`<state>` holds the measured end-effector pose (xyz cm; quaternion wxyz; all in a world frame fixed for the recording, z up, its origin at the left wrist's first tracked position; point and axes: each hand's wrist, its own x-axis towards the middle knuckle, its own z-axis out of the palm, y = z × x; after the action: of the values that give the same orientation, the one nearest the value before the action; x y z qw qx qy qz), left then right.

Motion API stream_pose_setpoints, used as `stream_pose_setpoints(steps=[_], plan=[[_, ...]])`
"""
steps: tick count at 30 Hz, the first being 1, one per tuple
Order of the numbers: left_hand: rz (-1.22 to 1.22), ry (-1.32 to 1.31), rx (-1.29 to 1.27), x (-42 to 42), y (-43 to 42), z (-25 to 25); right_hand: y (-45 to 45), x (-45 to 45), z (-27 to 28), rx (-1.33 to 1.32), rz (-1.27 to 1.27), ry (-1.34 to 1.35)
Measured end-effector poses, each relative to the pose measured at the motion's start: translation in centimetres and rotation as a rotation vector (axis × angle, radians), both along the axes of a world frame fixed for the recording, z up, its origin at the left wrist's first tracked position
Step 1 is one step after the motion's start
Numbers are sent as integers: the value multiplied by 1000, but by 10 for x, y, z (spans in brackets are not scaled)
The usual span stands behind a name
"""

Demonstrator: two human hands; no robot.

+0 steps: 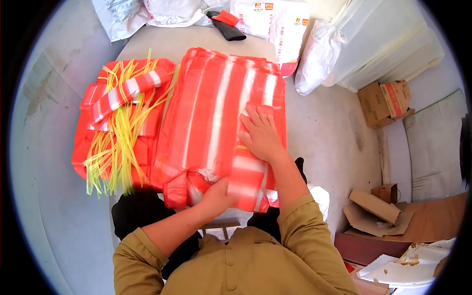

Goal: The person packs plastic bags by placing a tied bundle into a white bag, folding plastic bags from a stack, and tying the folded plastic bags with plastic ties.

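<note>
A thick stack of red-and-white striped plastic bags (196, 113) lies in front of me, its near edge by my knees. On its right side rests a narrow folded striped bag (248, 169). My right hand (260, 135) lies flat on the upper part of this folded bag, fingers stretched out. Down at the near edge, my left hand (216, 199) grips the folded bag's lower left side; its fingertips are partly hidden and slightly blurred. Some crumpled plastic bunches up just left of that hand.
Left of the stack is a red bundle (142, 162) topped with loose yellow plastic strips (120, 142) and a folded striped bag (129, 93). White printed sacks (268, 22) and a black tube-like item (228, 30) lie at the back. Cardboard boxes (386, 103) stand on the right.
</note>
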<state>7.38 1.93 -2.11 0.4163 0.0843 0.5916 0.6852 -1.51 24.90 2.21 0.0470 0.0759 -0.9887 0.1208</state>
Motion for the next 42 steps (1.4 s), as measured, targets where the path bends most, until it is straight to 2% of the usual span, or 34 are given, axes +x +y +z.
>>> stream_pose_setpoints(steps=[2,5,8,10,13,16,19,20,23,26,29,31,33,35,36,38,41,42], plan=[[-5,-5,-6,1,0,-1,2,-1,-5,-18,0,-10],[-27,-24,3,4,1,-7,5,27,-4,-768,-216,94],[-59,-131,63,2,1,18,28,78,-10,-770,-411,213],[-56,-198,132,2,3,29,18,126,9,-1039,-507,-79],[-31,-272,66,14,11,23,-2,180,10,-1366,-545,-278],[-74,-301,49,34,24,38,-16,204,0,-1626,-441,-235],[-177,-261,61,63,37,19,-10,211,-15,-1343,-456,-195],[-240,-283,-33,69,36,24,-7,214,-12,-1342,-463,-237],[-370,-263,-89,87,38,38,13,228,-16,-1309,-437,-269],[-546,-264,-122,87,25,8,56,251,-20,-1630,-341,-281],[-523,-86,-251,81,4,-27,112,303,-23,-1812,-401,-260],[-414,-162,-332,76,-12,-55,146,348,-33,-1880,-384,-158],[-321,-226,-418,76,-32,-83,175,399,-72,-1874,-521,-68],[-248,-278,-500,77,-53,-114,181,442,-82,-1892,-679,-7],[-282,-308,-528,71,-70,-153,182,466,-95,-1929,-766,6],[-278,-254,-602,74,-71,-155,180,508,-138,-1995,-938,26],[-243,-206,-618,72,-71,-164,166,535,-182,-2116,-973,20],[-230,-195,-608,71,-70,-166,161,532,-181,-2113,-1031,2]])
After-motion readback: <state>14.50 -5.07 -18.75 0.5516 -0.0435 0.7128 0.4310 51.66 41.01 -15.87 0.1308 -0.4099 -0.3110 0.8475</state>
